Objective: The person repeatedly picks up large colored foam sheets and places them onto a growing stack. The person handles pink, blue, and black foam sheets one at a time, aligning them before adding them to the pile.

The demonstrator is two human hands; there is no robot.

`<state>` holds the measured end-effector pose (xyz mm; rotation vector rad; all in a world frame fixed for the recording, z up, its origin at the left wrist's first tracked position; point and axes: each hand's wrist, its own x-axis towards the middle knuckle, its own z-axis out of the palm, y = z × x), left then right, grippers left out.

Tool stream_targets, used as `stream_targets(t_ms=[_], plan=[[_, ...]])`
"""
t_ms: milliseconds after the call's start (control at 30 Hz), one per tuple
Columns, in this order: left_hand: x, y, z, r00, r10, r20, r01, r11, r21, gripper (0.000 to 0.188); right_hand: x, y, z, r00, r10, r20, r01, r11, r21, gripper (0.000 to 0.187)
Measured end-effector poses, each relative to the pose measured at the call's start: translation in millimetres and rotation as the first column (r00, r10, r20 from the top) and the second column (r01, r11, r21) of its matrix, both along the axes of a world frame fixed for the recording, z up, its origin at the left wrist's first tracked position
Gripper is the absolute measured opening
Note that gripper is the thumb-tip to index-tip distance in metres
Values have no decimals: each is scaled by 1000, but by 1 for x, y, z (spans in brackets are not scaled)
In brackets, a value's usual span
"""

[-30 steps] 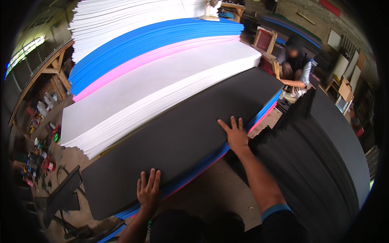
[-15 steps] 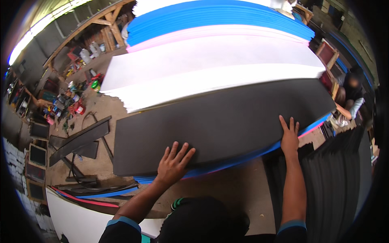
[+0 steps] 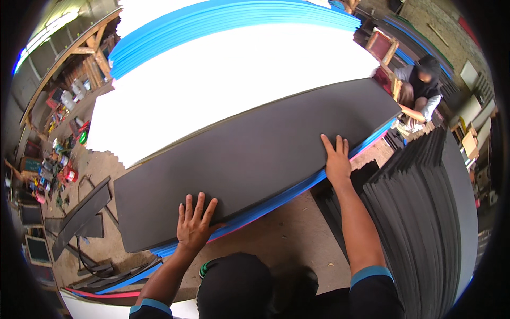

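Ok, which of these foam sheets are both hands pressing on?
The dark grey sheet on top of the near stack, under the left hand and right hand; blue and white sheets lie untouched.

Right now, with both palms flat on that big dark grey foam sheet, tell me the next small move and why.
Probably curl the fingers of the left hand and right hand under the near edge of the dark grey foam sheet: both rest open on top near that edge, gripping nothing, and the sheet overhangs the blue sheets beneath.

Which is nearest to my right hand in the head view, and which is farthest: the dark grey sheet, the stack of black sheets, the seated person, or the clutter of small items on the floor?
From the right hand:
1. Dark grey sheet, directly under the palm.
2. Stack of black sheets, just to the right.
3. Seated person, up and to the right, beyond the sheet's far end.
4. Clutter of small items, far left on the floor.
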<state>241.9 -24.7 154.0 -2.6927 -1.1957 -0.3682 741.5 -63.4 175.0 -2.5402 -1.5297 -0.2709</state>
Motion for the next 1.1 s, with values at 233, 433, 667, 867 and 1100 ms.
stream_targets(t_ms=[233, 433, 667, 867, 1100], plan=[[-5, 8, 4, 1000, -16, -17, 16, 1000, 1, 95, -6, 3, 8, 996, -10, -86, 3, 996, -84, 100], [48, 29, 35, 985, -133, 110, 152, 969, -193, 83, -22, -10, 33, 997, 58, -45, -67, 967, -246, 77], [215, 26, 95, 778, -571, 264, 619, 769, -162, 74, -44, -83, 115, 944, 183, 276, -175, 983, -53, 75], [338, -43, 183, 458, -812, 362, 865, 502, 31, 67, -42, -217, 211, 871, 29, 490, -154, 964, 216, 70], [425, -123, 253, 139, -908, 394, 882, 295, 369, 71, -19, -375, 273, 811, -509, 287, 437, 855, 280, 85]])
